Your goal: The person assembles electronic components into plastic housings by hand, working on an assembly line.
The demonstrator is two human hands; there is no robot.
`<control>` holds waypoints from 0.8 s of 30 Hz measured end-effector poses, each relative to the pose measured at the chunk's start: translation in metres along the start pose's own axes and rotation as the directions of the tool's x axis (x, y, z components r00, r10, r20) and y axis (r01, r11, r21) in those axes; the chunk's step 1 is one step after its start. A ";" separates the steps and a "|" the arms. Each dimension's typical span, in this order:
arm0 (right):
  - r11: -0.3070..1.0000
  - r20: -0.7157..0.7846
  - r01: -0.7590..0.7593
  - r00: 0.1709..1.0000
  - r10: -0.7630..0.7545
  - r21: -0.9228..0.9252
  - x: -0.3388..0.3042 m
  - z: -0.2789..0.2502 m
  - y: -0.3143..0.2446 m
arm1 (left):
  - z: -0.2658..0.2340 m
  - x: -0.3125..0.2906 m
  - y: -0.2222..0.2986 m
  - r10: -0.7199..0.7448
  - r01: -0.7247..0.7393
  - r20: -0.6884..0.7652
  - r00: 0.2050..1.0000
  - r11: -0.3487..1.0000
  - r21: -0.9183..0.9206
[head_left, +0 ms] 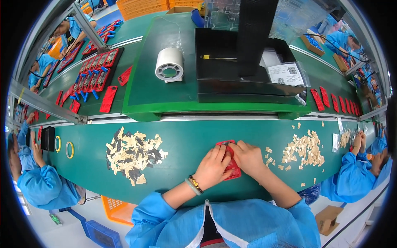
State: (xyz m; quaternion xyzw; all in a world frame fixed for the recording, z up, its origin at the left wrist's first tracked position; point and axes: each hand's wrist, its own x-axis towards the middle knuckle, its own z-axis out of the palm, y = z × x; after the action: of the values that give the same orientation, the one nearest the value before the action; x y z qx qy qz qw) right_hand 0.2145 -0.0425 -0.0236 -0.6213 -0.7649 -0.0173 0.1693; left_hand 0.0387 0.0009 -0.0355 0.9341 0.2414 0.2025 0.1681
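Note:
A flat red rectangular piece (233, 171) lies on the green bench top (186, 140) in front of me. My left hand (213, 167) rests on its left side and grips it, with beaded bracelets on the wrist. My right hand (247, 158) presses on the upper right part of the same red piece, fingertips near its top edge (225, 143). Both hands cover most of the piece. Blue sleeves reach to my forearms.
A heap of small tan and black chips (132, 155) lies to the left, a heap of tan chips (304, 149) to the right. A white reel (169, 65) and black trays (248, 82) sit on the raised shelf. Co-workers in blue (39, 186) (355, 173) flank me.

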 end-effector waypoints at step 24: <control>0.946 0.066 0.158 0.981 -0.183 0.283 -0.056 -0.018 -0.018 | 0.013 0.022 0.003 -0.025 -0.023 0.105 0.994 0.902 0.430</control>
State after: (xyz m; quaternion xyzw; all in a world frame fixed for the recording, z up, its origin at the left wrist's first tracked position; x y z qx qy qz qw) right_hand 0.2110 -0.1038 -0.0188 -0.5232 -0.8176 0.1034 0.2172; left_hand 0.0634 0.0067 -0.0383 0.9575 0.2712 0.0935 -0.0295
